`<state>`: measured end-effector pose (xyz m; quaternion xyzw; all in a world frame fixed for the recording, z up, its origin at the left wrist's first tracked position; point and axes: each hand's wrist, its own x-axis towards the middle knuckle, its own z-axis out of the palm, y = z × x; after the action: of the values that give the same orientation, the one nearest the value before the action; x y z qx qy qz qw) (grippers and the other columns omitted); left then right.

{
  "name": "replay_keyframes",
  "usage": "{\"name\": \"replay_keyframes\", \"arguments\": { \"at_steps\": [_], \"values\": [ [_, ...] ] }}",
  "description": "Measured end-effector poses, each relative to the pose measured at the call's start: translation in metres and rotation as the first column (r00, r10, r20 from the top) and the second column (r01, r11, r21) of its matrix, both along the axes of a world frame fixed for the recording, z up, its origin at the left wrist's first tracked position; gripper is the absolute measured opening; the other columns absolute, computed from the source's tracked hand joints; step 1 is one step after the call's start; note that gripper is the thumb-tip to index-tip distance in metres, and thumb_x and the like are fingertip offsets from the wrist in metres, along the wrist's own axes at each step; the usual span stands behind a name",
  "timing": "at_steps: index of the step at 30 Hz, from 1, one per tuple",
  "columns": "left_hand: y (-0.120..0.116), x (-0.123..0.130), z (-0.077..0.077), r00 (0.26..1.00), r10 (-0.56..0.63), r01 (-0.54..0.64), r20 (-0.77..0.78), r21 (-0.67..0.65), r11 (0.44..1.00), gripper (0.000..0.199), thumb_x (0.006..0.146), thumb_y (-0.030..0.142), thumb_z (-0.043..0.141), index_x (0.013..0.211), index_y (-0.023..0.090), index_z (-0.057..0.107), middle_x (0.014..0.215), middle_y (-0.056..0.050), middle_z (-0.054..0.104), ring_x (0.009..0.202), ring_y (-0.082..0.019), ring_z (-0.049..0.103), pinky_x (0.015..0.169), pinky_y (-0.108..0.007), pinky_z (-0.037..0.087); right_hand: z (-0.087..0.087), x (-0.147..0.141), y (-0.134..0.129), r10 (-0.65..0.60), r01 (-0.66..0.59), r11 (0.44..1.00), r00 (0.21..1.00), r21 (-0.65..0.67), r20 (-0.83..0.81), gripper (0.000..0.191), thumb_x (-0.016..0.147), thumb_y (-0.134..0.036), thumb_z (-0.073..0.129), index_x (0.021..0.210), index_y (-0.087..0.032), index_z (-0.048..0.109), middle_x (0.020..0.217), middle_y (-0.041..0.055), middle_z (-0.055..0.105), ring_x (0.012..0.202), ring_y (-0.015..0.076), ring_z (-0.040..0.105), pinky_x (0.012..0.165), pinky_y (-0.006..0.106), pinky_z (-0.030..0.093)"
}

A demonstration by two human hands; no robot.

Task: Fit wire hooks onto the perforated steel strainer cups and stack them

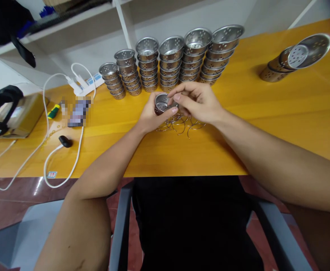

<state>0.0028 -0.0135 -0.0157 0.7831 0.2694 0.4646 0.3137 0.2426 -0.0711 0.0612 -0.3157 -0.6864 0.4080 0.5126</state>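
A small perforated steel cup (161, 102) is gripped in my left hand (150, 117), thumb along its near side. My right hand (200, 102) is at the cup's right rim, fingers curled with thumb and forefinger close together. What lies between those fingertips, if anything, is too small to make out. Under and beside both hands lies a loose pile of thin curved metal wires (188, 126) on the table. The hands hide part of the cup and of the pile.
Several stacks of perforated steel cups (169, 60) stand behind my hands. Another stack (283, 64) leans at the right. On the left are a power strip (87, 86), white cables (78, 150), a phone (79, 113), a green-yellow tool (53, 111) and a black mouse-shaped object (65, 141).
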Motion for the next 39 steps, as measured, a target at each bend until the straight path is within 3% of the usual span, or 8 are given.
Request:
{"name": "replay_keyframes", "arguments": {
  "at_steps": [6, 11, 16, 22, 25, 28, 34, 39],
  "values": [
    [0.002, 0.002, -0.005, 0.989, -0.146, 0.147, 0.03, -0.022, 0.989, 0.1, 0.097, 0.096, 0.1, 0.159, 0.03, 0.059, 0.138, -0.005, 0.075, 0.124, -0.026, 0.085, 0.121, -0.052, 0.073, 0.006, 0.005, -0.004, 0.032, -0.031, 0.998, 0.999, -0.05, 0.035, 0.077, 0.092, -0.101, 0.1, 0.117, -0.029, 0.087, 0.099, 0.0049, 0.087, 0.054, 0.0144, 0.058, 0.045, 0.034, 0.041],
    [-0.001, 0.007, -0.003, 0.999, -0.027, 0.027, -0.028, 0.025, 0.999, 0.102, 0.098, 0.096, 0.099, 0.164, 0.03, 0.056, 0.14, -0.008, 0.074, 0.128, -0.029, 0.085, 0.118, -0.055, 0.076, 0.005, 0.006, -0.003, -0.063, 0.069, 0.994, 0.996, -0.089, 0.066, 0.088, 0.093, -0.115, 0.085, 0.116, -0.03, 0.083, 0.109, 0.0099, 0.092, 0.058, 0.0173, 0.06, 0.05, 0.039, 0.048],
    [-0.003, 0.011, 0.006, 0.995, 0.051, -0.046, -0.09, 0.048, 0.998, 0.094, 0.107, 0.086, 0.096, 0.17, 0.032, 0.052, 0.144, -0.01, 0.073, 0.133, -0.031, 0.086, 0.118, -0.056, 0.076, -0.007, 0.014, 0.01, -0.156, 0.158, 0.985, 0.987, -0.062, 0.039, 0.084, 0.1, -0.107, 0.087, 0.137, -0.033, 0.076, 0.099, 0.0076, 0.088, 0.062, 0.018, 0.062, 0.055, 0.038, 0.049],
    [-0.001, 0.009, 0.006, 0.987, 0.142, -0.139, -0.076, 0.036, 0.99, 0.096, 0.102, 0.08, 0.105, 0.167, 0.029, 0.055, 0.147, -0.012, 0.075, 0.133, -0.032, 0.086, 0.122, -0.058, 0.077, -0.012, 0.02, 0.021, -0.277, 0.263, 0.957, 0.954, 0.125, 0.112, 0.063, 0.107, -0.092, 0.092, 0.115, -0.03, 0.085, 0.102, 0.0136, 0.082, 0.085, 0.0302, 0.076, 0.067, 0.046, 0.06],
    [0.004, 0.005, -0.001, 0.987, 0.11, -0.102, -0.116, 0.068, 0.992, 0.101, 0.103, 0.08, 0.104, 0.173, 0.03, 0.05, 0.151, -0.012, 0.073, 0.141, -0.034, 0.084, 0.129, -0.059, 0.073, -0.009, 0.022, 0.018, -0.3, 0.272, 0.947, 0.941, 0.172, 0.16, 0.049, 0.107, -0.076, 0.099, 0.106, -0.028, 0.088, 0.097, 0.0127, 0.08, 0.082, 0.0275, 0.069, 0.069, 0.046, 0.058],
    [0.006, 0.004, -0.003, 0.987, 0.096, -0.085, -0.128, 0.094, 0.992, 0.102, 0.105, 0.075, 0.103, 0.176, 0.031, 0.046, 0.152, -0.012, 0.073, 0.143, -0.035, 0.083, 0.132, -0.061, 0.071, -0.007, 0.021, 0.015, -0.231, 0.21, 0.969, 0.955, 0.128, 0.183, 0.039, 0.109, -0.064, 0.098, 0.106, -0.026, 0.089, 0.086, 0.0084, 0.074, 0.073, 0.0209, 0.058, 0.066, 0.041, 0.051],
    [0.003, 0.005, -0.001, 0.99, 0.082, -0.074, -0.111, 0.07, 0.995, 0.099, 0.104, 0.079, 0.103, 0.172, 0.031, 0.049, 0.147, -0.011, 0.074, 0.139, -0.034, 0.083, 0.13, -0.06, 0.071, -0.007, 0.014, 0.011, -0.236, 0.217, 0.971, 0.943, 0.102, 0.233, 0.041, 0.105, -0.071, 0.097, 0.105, -0.03, 0.089, 0.073, 0.0015, 0.055, 0.07, 0.0209, 0.051, 0.065, 0.038, 0.047],
    [0.001, 0.006, 0.003, 0.988, 0.073, -0.061, -0.139, 0.09, 0.994, 0.103, 0.104, 0.08, 0.103, 0.177, 0.031, 0.048, 0.149, -0.012, 0.075, 0.142, -0.036, 0.084, 0.132, -0.063, 0.07, -0.012, 0.01, 0.012, -0.278, 0.253, 0.959, 0.93, 0.131, 0.241, 0.037, 0.107, -0.065, 0.094, 0.104, -0.028, 0.091, 0.072, 0.002, 0.054, 0.072, 0.0221, 0.052, 0.068, 0.04, 0.049]
  ]
}}
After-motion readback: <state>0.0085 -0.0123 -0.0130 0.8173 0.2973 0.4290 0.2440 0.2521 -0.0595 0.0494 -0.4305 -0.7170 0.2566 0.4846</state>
